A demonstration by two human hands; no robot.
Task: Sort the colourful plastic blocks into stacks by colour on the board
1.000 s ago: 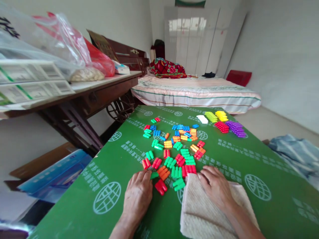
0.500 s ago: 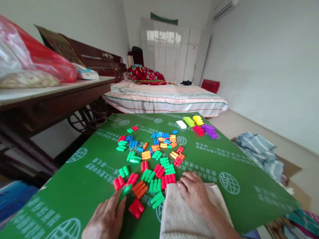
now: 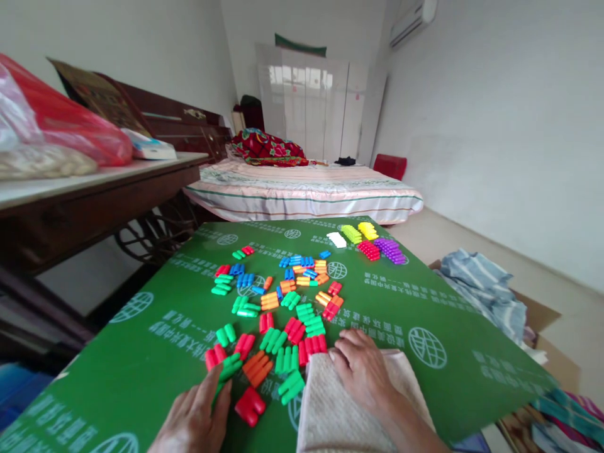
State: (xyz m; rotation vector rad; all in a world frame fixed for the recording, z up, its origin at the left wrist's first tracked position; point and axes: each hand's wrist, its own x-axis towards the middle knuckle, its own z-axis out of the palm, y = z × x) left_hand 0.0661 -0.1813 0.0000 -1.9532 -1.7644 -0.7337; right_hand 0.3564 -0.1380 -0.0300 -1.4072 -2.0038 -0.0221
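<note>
Head view. Found at seven o'clock: left hand, thumb and forefinger pinching a green block, other fingers bent and close together. Cannot tell whether lifted off the table or resting on it.

Green block: judged light, stiff, probably hollow plastic; unlikely to break, slightly slippery owing to a smooth, glossy skin. Best taken hold of across the long outer sides, thumb against fingertip, using grooves between tubes as a catch.

Lying at three o'clock from there, just beside: orange block, made up of rounded tubes joined in a row. Lying at four o'clock: red block, with two stout tubes, round-ended and shiny.

Found at five o'clock: right hand, laid over a beige cloth, fingers gently curved and near together; no pinch visible. Cloth: flat, coarse-napped, pale-edged; judged soft and limp.

Sighted at two o'clock from the blocks: knobbly clusters, including a purple cluster. Table: smooth, green, printed with pale globes and lettering.
</note>
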